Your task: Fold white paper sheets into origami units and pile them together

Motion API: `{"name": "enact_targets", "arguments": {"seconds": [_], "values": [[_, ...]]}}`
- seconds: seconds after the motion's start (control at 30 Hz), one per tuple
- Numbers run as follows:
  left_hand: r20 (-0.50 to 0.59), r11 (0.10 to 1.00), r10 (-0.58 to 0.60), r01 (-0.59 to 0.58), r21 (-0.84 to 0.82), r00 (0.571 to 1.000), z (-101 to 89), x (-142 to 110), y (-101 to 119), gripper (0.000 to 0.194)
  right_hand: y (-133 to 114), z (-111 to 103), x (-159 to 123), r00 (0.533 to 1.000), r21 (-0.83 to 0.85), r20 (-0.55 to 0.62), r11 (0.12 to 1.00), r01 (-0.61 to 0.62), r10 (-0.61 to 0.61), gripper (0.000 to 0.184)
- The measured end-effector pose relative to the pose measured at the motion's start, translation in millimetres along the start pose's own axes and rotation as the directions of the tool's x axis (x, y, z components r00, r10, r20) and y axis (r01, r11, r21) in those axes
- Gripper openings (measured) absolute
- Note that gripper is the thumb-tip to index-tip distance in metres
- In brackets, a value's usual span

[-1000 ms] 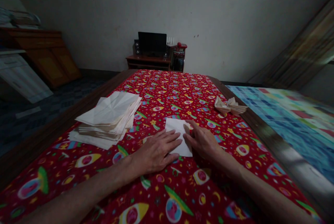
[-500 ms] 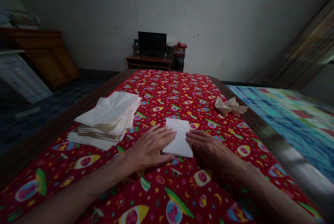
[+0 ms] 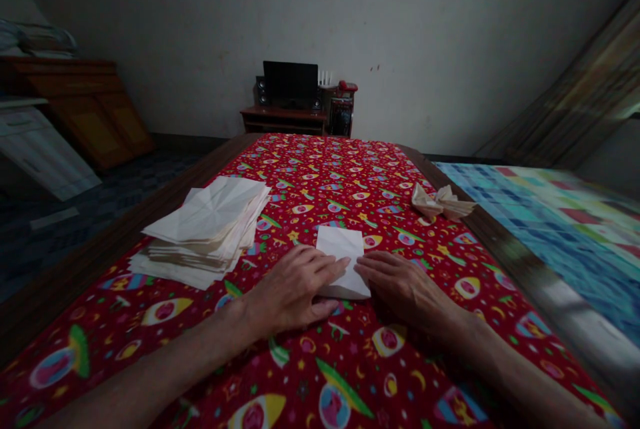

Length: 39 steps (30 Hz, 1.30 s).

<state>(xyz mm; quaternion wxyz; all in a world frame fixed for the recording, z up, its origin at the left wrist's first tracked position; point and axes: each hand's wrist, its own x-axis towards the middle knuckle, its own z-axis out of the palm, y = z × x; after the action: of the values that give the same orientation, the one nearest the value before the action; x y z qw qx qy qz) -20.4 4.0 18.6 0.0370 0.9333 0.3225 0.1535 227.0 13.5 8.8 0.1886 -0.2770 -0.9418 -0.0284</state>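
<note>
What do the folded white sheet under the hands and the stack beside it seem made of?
The folded sheet looks like thin, matte white paper: it holds sharp creases and shows no sheen. The stack seems the same paper, with crease lines on top and thin, layered edges.

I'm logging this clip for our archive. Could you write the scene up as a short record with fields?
left hand: the left hand lies flat, fingers over the left side of a white paper sheet
right hand: the right hand lies flat, fingertips at the sheet's right edge
surface: red rocket-print cloth
beside: stack of folded paper to the left; crumpled paper farther right
rest: black monitor on a low wooden stand by the far wall
</note>
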Motion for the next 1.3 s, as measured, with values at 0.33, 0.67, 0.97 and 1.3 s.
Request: {"name": "enact_targets", "arguments": {"seconds": [0.33, 0.67, 0.97, 1.3], "values": [[-0.118, 0.986, -0.017, -0.003, -0.167, 0.993, 10.4, -1, -28, 0.057, 6, 9, -10, 0.995, -0.037, -0.095, 0.999, 0.016, -0.020, 0.033], [-0.215, 0.881, -0.261, 0.141, -0.452, 0.941, 20.1, 3, -32, 0.016, 6, -4, -2, 0.983, 0.197, -0.081, 0.969, -0.148, 0.166, 0.021], [-0.117, 0.831, -0.489, 0.421, -0.362, 0.865, 19.0, 14, -28, 0.022, 5, 6, 9, 0.844, 0.383, 0.053, 0.770, -0.511, 0.534, 0.027], [-0.120, 0.776, -0.598, 0.536, -0.332, 0.792, 20.6, 30, -30, 0.072, 3, 11, 25, 0.693, 0.060, 0.065, 0.690, -0.721, 0.718, 0.028]]}}
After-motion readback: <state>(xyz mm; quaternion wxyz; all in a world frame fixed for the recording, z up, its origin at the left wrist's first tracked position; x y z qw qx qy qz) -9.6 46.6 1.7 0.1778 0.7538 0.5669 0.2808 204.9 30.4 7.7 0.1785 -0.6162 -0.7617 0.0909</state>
